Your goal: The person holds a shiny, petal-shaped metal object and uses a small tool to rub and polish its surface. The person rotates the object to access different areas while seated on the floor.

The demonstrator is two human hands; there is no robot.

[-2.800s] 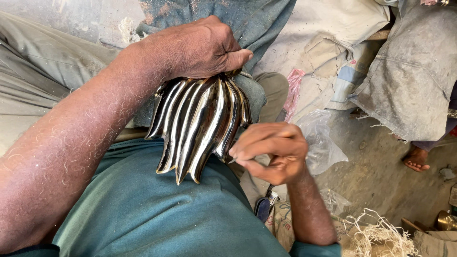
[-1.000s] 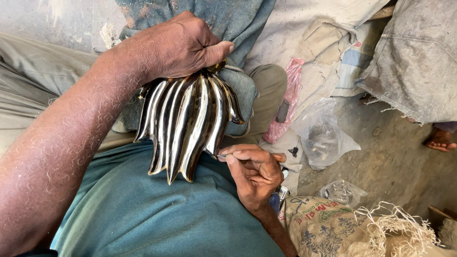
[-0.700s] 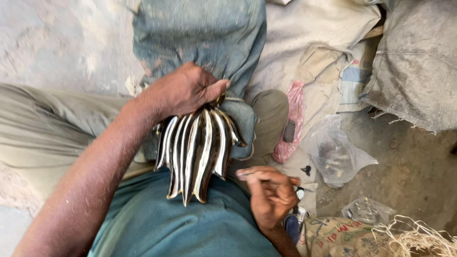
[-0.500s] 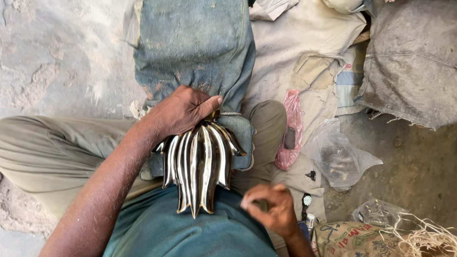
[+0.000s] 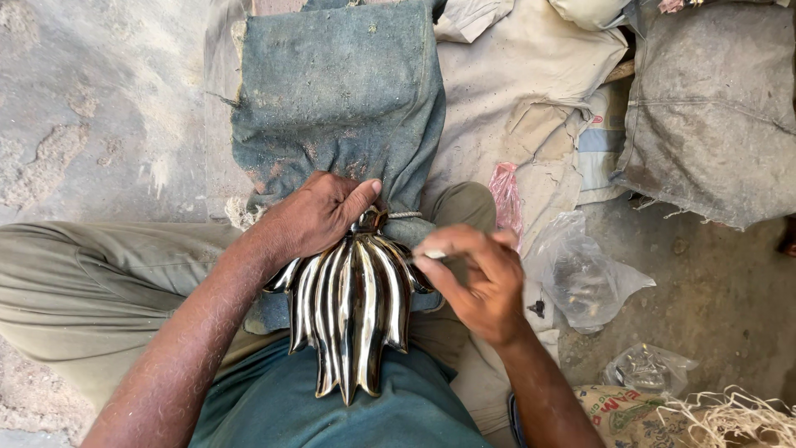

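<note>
Seen from above, left to right: bare sandy ground [image 5: 91,108]. Left hand [image 5: 319,214] closed over the top of a shiny ribbed metal casting [image 5: 352,311], pressing it against the lap, pointed tips toward the teal shirt [image 5: 332,415]. Dusty blue cloth [image 5: 340,91] spread just beyond the casting. Right hand [image 5: 473,278] pinched narrowly around a small thin tool [image 5: 433,255], tip at the casting's upper right edge. Clear plastic bags [image 5: 584,278] and grey sacks [image 5: 713,108] at right.

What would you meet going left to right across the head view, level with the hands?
Left hand → shiny ribbed metal piece → right hand → clear plastic bag.
</note>
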